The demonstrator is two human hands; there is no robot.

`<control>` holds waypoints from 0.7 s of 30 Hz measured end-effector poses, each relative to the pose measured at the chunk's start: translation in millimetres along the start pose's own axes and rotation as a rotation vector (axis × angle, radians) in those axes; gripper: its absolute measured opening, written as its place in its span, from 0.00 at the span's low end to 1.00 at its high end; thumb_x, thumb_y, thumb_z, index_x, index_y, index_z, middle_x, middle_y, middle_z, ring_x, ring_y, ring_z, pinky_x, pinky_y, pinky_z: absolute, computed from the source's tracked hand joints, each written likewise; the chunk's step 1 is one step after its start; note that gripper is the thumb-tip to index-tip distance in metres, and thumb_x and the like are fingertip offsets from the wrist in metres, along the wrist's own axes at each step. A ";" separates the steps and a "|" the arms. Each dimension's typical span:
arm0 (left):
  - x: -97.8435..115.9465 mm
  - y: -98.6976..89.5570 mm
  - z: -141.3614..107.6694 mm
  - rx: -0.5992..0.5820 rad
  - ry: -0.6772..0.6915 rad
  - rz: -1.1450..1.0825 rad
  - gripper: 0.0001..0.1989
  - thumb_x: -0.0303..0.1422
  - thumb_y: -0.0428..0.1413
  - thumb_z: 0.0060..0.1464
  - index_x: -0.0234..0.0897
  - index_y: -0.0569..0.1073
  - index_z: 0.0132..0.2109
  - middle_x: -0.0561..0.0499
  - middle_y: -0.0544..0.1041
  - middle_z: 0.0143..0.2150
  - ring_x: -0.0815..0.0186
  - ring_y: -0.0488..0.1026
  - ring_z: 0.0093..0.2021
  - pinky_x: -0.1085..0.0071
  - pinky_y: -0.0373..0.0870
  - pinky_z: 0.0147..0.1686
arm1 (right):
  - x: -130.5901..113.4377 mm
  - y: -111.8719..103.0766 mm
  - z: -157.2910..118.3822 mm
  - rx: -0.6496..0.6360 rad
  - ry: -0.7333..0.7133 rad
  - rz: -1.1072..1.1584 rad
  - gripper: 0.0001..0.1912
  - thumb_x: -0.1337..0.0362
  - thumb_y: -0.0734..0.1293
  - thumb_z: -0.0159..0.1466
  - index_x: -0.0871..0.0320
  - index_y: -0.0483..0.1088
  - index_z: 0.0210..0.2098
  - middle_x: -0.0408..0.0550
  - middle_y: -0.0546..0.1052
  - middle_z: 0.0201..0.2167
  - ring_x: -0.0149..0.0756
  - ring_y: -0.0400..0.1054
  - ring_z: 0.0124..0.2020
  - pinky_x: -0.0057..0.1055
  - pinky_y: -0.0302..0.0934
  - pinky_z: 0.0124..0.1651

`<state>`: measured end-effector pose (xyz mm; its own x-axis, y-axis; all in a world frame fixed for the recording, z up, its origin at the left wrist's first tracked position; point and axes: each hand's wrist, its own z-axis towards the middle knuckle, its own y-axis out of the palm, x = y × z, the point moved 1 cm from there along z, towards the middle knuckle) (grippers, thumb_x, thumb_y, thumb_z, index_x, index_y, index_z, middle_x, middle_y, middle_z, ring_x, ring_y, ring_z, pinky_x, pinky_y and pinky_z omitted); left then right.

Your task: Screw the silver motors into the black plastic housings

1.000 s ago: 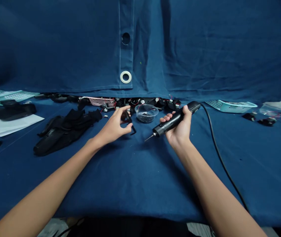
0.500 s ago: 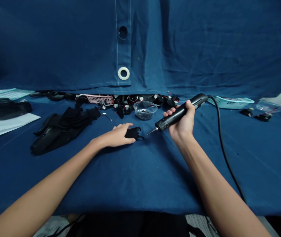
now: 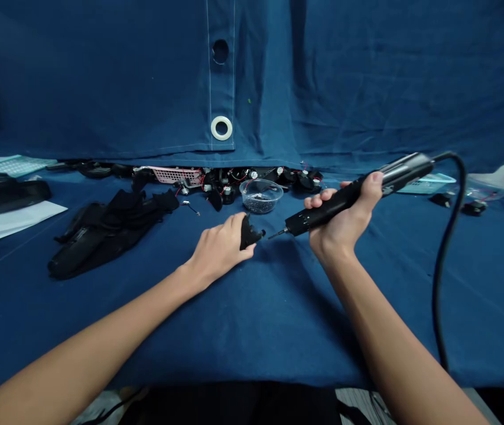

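My left hand (image 3: 220, 245) is closed around a small black part (image 3: 249, 234), whose far side my fingers hide. In my right hand (image 3: 344, 227) is a black electric screwdriver (image 3: 367, 195), held with its thin bit pointing left and slightly down. The bit's tip is close to the black part's right end; whether they touch I cannot tell. Just beyond the two hands stands a clear round bowl (image 3: 261, 196) with small dark pieces at its bottom, too small to make out.
Black fabric-like items (image 3: 114, 233) lie to the left, near white paper (image 3: 16, 220). A pink basket (image 3: 176, 176) and wired black parts line the curtain's lower edge. A teal basket (image 3: 426, 183) is at the right. The screwdriver's cord (image 3: 440, 283) hangs down on the right.
My left hand has moved right and gripped the black part, lifting and turning it. The screwdriver has swung to a flatter angle, its rear end shifting right and up with the cord.
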<state>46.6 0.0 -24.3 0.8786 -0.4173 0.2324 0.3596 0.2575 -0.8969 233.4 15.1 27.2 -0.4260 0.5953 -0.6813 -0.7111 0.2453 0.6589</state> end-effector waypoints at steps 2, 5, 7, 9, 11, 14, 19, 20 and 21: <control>9.6 3.0 -6.0 -0.048 -0.009 0.043 0.32 0.45 0.54 0.54 0.35 0.58 0.61 0.40 0.74 0.50 0.49 0.76 0.42 0.60 0.72 0.38 | -5.4 2.0 -4.4 -0.013 -0.084 -0.021 0.22 0.41 0.58 0.61 0.54 0.58 0.32 0.36 0.62 0.18 0.26 0.61 0.17 0.24 0.62 0.20; 21.3 6.9 -14.5 -0.075 -0.027 0.067 0.35 0.48 0.54 0.53 0.35 0.58 0.63 0.39 0.75 0.49 0.48 0.77 0.41 0.60 0.71 0.36 | -9.5 5.3 -11.3 -0.049 -0.193 -0.046 0.19 0.44 0.56 0.63 0.54 0.59 0.33 0.36 0.62 0.18 0.26 0.62 0.16 0.25 0.63 0.21; 26.6 7.8 -19.0 -0.072 -0.033 0.067 0.36 0.49 0.54 0.53 0.36 0.58 0.63 0.38 0.76 0.47 0.48 0.77 0.39 0.60 0.71 0.35 | -9.3 7.9 -16.3 -0.071 -0.247 -0.058 0.18 0.46 0.56 0.64 0.54 0.59 0.34 0.36 0.63 0.18 0.26 0.62 0.17 0.26 0.63 0.21; 29.8 7.5 -22.1 -0.066 -0.043 0.052 0.36 0.50 0.55 0.52 0.37 0.59 0.63 0.39 0.77 0.46 0.49 0.77 0.37 0.60 0.71 0.34 | -7.7 10.6 -21.2 -0.087 -0.300 -0.066 0.16 0.46 0.56 0.65 0.53 0.59 0.35 0.36 0.64 0.18 0.27 0.63 0.17 0.27 0.63 0.21; 31.6 6.6 -23.8 -0.067 -0.059 0.028 0.36 0.50 0.55 0.52 0.38 0.59 0.62 0.40 0.77 0.45 0.49 0.78 0.37 0.60 0.71 0.34 | -5.7 12.9 -25.9 -0.102 -0.341 -0.075 0.15 0.48 0.57 0.65 0.53 0.59 0.35 0.35 0.65 0.18 0.28 0.62 0.16 0.28 0.63 0.20; 32.7 5.6 -24.5 -0.076 -0.081 0.005 0.36 0.49 0.56 0.51 0.39 0.59 0.63 0.40 0.77 0.46 0.49 0.78 0.37 0.59 0.71 0.35 | -3.4 15.0 -31.4 -0.133 -0.351 -0.084 0.14 0.49 0.58 0.65 0.54 0.60 0.35 0.35 0.66 0.18 0.28 0.63 0.15 0.28 0.62 0.20; 34.2 2.9 -24.4 -0.107 -0.097 0.016 0.36 0.49 0.55 0.52 0.37 0.59 0.63 0.40 0.77 0.46 0.47 0.77 0.40 0.58 0.71 0.35 | -2.5 16.0 -34.8 -0.161 -0.362 -0.107 0.15 0.50 0.60 0.64 0.55 0.61 0.33 0.35 0.65 0.17 0.27 0.64 0.15 0.27 0.61 0.18; 34.9 1.8 -24.6 -0.109 -0.098 0.022 0.35 0.49 0.55 0.52 0.37 0.59 0.63 0.40 0.77 0.47 0.47 0.77 0.40 0.58 0.72 0.36 | -2.0 16.1 -34.2 -0.161 -0.371 -0.108 0.15 0.49 0.60 0.63 0.55 0.61 0.33 0.34 0.65 0.17 0.27 0.63 0.14 0.27 0.61 0.18; 35.8 0.5 -24.9 -0.109 -0.099 0.031 0.35 0.48 0.55 0.52 0.37 0.58 0.63 0.41 0.77 0.47 0.48 0.77 0.40 0.59 0.72 0.36 | -1.3 16.1 -33.1 -0.162 -0.382 -0.108 0.15 0.49 0.61 0.63 0.55 0.61 0.33 0.34 0.65 0.17 0.27 0.63 0.14 0.27 0.61 0.18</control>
<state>70.4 -36.5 -25.8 0.9171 -0.3216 0.2354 0.3006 0.1702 -0.9385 204.0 -7.1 28.1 -0.1282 0.8206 -0.5570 -0.8320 0.2167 0.5108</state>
